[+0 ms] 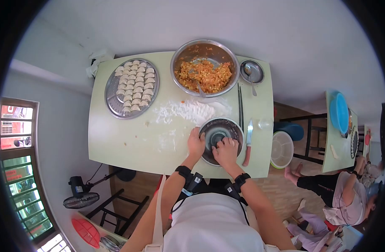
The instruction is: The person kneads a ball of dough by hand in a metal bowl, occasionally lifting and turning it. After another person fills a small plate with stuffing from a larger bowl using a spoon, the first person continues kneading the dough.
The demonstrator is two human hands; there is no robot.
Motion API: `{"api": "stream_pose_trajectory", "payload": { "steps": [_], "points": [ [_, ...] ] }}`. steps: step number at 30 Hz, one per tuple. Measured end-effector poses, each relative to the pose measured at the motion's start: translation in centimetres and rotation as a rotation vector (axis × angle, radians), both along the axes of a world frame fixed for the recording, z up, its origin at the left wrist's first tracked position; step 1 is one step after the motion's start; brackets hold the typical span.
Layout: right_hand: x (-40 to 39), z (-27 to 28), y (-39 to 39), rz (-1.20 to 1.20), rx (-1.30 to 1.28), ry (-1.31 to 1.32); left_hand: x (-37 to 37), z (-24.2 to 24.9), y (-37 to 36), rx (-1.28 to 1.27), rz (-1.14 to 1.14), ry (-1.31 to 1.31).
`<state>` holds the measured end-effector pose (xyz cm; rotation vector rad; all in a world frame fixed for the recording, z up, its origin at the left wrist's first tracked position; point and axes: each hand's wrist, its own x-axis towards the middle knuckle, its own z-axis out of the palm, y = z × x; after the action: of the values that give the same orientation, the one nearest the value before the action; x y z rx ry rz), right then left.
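The metal bowl (239,127) sits at the table's (117,140) near edge, right of its middle and well inside the near right corner. Round and upright, it has no clear long axis; its mouth faces up toward the person. The left hand (196,145) closes narrowly over the left of its rim — probably to keep it from sliding — while the right hand (226,152) reaches over the near side, its fingers bent inside; whether they grip anything, one cannot tell. Set so close to the edge, the bowl likely lets both forearms work without stretching. Just beyond it lies a patch of white powder (201,110), perhaps flour, spread toward the left. To the bowl's right, a knife (249,133) runs roughly along the right edge, blade tip toward the far side and handle toward the person, with a clear cup (265,124) beside it. Dark chopsticks (240,105) lie nearly parallel, farther in. At the far edge stands a larger bowl (201,48) of orange-yellow filling (213,76), a small dish (260,70) with a spoon (253,87) near the far right corner — and, toward the far left corner, a round tray (112,100) carries dumplings (138,90) in close rows, presumably to save room.
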<state>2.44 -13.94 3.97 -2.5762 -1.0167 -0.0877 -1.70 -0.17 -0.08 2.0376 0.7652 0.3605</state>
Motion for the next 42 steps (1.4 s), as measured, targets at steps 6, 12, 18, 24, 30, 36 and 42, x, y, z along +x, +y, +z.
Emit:
{"api": "stream_pose_trajectory", "payload": {
  "steps": [6, 12, 18, 24, 30, 36, 42],
  "points": [
    [2.6, -2.7, 1.6, 0.012, -0.003, 0.07, -0.2, 0.7, 0.0, -0.018, 0.019, -0.006],
    [4.0, -3.0, 2.7, 0.065, 0.147, 0.014, 0.0, 0.7, 0.3, -0.017, 0.004, -0.015],
    [4.4, -3.0, 3.1, 0.083, 0.19, -0.018, -0.1, 1.5, 0.1, 0.002, 0.028, -0.015],
    [4.1, -2.6, 2.0, 0.004, 0.315, 0.24, 0.2, -0.1, 0.4, 0.025, -0.001, -0.019],
    [2.3, 2.0, -1.1, -0.169, 0.156, 0.52, 0.7, 0.0, 0.8, -0.04, -0.062, 0.038],
    [-0.1, 0.0, 0.4, 0.006, 0.06, 0.004, 0.5, -0.5, 0.6, 0.012, -0.05, 0.007],
    [0.3, -0.9, 1.5, -0.078, -0.04, 0.094, 0.5, 0.2, 0.5, 0.01, -0.041, 0.02]
  ]
}}
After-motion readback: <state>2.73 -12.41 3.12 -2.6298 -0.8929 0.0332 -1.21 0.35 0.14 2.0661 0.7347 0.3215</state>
